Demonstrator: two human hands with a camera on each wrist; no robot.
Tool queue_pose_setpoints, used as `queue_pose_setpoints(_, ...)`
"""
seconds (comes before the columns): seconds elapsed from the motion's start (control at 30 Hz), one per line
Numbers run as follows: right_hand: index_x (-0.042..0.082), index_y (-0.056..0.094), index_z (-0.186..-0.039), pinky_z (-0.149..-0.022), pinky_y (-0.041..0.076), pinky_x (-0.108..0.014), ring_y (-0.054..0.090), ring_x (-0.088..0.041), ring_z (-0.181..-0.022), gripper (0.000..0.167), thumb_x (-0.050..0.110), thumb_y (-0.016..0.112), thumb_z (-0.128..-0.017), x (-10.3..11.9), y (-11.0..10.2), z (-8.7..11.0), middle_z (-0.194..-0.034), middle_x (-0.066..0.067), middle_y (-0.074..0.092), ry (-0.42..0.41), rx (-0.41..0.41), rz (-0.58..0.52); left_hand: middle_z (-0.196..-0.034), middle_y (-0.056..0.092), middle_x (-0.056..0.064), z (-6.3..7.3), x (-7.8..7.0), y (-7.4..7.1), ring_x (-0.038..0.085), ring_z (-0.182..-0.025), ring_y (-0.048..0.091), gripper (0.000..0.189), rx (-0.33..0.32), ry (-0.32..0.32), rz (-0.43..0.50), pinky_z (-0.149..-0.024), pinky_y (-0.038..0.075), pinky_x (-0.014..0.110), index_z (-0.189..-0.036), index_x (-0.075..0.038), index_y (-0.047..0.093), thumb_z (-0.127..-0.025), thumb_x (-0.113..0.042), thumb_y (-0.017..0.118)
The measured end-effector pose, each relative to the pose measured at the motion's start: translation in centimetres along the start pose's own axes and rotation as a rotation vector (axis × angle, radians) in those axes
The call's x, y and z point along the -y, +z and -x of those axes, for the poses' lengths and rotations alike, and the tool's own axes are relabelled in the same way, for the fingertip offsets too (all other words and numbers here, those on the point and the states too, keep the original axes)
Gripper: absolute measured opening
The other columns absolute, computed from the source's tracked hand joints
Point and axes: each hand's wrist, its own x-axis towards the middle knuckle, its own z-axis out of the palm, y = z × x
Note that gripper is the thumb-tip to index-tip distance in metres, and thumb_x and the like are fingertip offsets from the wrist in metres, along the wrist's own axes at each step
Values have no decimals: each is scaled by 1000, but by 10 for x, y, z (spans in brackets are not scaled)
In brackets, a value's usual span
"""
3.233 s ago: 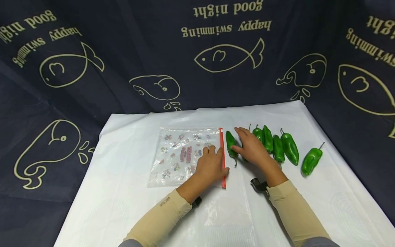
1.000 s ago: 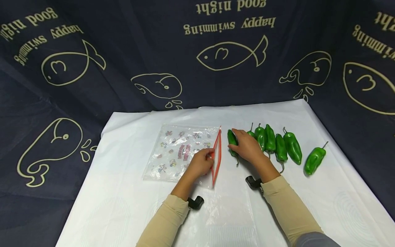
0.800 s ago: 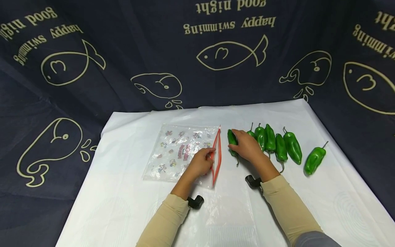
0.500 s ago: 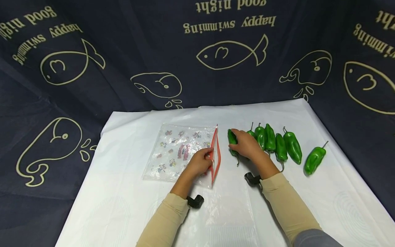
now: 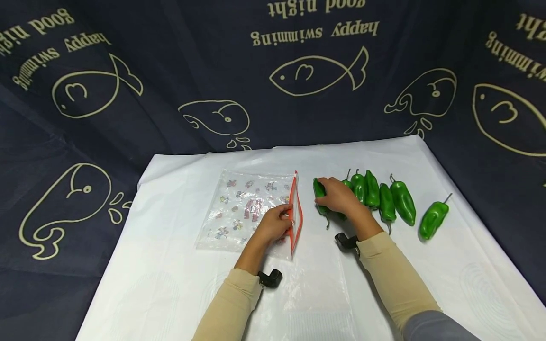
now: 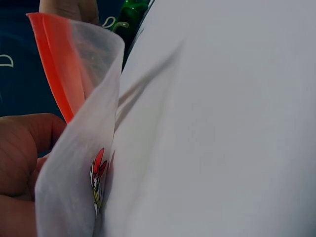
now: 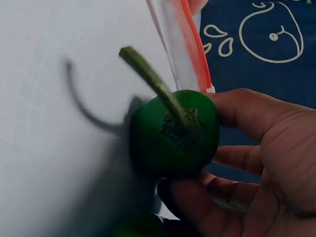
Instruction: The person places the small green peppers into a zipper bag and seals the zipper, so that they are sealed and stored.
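A clear zip bag (image 5: 239,208) with cartoon prints and a red zip edge lies flat at the middle of the table, its mouth gaping to the right. My left hand (image 5: 273,226) pinches the bag's upper red edge; in the left wrist view the hand (image 6: 22,158) is partly behind the plastic of the bag (image 6: 69,187). Just right of the mouth, my right hand (image 5: 340,195) grips the leftmost green pepper (image 5: 318,188). In the right wrist view that pepper (image 7: 168,143) shows its stem end, with thumb and fingers of the hand (image 7: 286,143) around its side.
Right of my right hand, several green peppers lie side by side, among them one pepper (image 5: 403,202) at the row's end. Another pepper (image 5: 433,220) lies apart, farther right. A white cloth (image 5: 170,227) covers the table. A dark printed curtain (image 5: 204,61) hangs behind and at both sides.
My left hand has gone from lying spread on the bag to pinching its red edge, and the mouth has opened, shifting slightly left. My right hand has closed round the leftmost pepper.
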Motion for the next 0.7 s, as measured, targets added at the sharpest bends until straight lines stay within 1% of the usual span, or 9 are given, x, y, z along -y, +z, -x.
queue_pose_setpoints(0.2,-4,39,-148,-101,39,-59,43,-47,-129,69,22,67,-91,-4,-2,0,-143,-33,42,9,8,-33,-88,60,7,-1,0,1,11,-57,52,55,4,-1,10,-44,45,23,-137,-7,58,-84,3,59)
queue_pose_setpoints(0.33,-3,37,-149,-101,40,-59,42,-48,-129,69,20,66,-91,-5,-4,2,-144,-33,42,-6,25,-59,-89,61,8,-1,1,0,11,-57,53,54,-4,1,1,-44,45,23,-137,-7,58,-83,3,58)
queue_pose_setpoints(0.57,-1,32,-152,-99,40,-59,40,-48,-130,75,18,66,-88,-6,-6,4,-146,-34,38,-23,54,-99,-90,60,7,0,2,-1,11,-63,54,53,-7,-4,-3,-50,48,22,-137,-7,58,-85,3,59)
queue_pose_setpoints(0.7,1,32,-153,-96,43,-57,44,-45,-128,76,16,66,-86,-6,-6,7,-144,-32,42,-36,46,-135,-90,59,7,1,2,-2,12,-64,54,52,-1,-7,4,-51,49,22,-137,-7,58,-86,3,59)
